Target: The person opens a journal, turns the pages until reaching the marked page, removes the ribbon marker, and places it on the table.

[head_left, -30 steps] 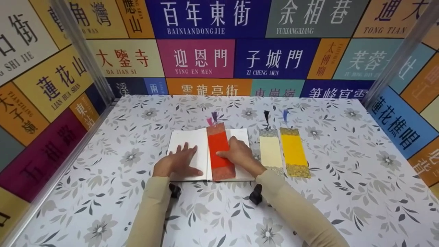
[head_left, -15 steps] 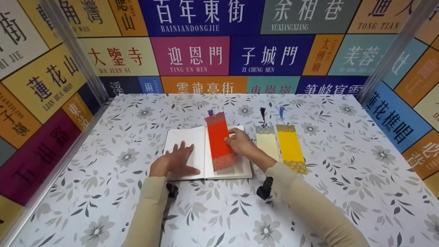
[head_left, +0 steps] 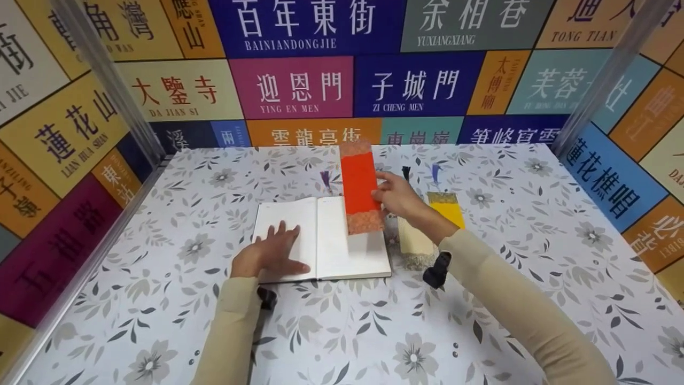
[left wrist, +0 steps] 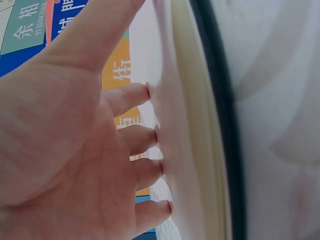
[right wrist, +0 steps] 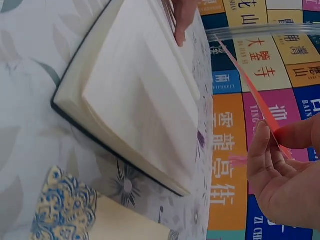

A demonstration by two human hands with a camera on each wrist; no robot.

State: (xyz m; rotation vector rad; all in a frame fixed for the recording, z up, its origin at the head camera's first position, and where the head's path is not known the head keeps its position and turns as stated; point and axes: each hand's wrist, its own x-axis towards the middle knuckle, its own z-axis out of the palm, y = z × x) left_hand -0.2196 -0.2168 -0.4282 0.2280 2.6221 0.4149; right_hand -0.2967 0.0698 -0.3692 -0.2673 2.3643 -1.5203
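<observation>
A floral-patterned worktop (head_left: 342,331) is sitting inside walls covered with coloured sign panels. The red bookmark (head_left: 360,187) is being held clear above the far right part of the open book (head_left: 320,240), tilted upright, with its patterned lower end just over the right-hand page. The right hand (head_left: 398,195) is pinching its right edge between thumb and fingers (right wrist: 270,155), which is keeping the strip off the paper. The left hand (head_left: 272,254) is lying flat with straight fingers (left wrist: 145,137) on the left-hand page, apparently pressing the book open; it is gripping nothing. The book is lying near the middle of the worktop. Just beside its right edge, a cream bookmark (head_left: 414,246) and a yellow bookmark (head_left: 449,208) are lying side by side, partly hidden by the right arm. Bare room is remaining toward the near edge and both side edges.
</observation>
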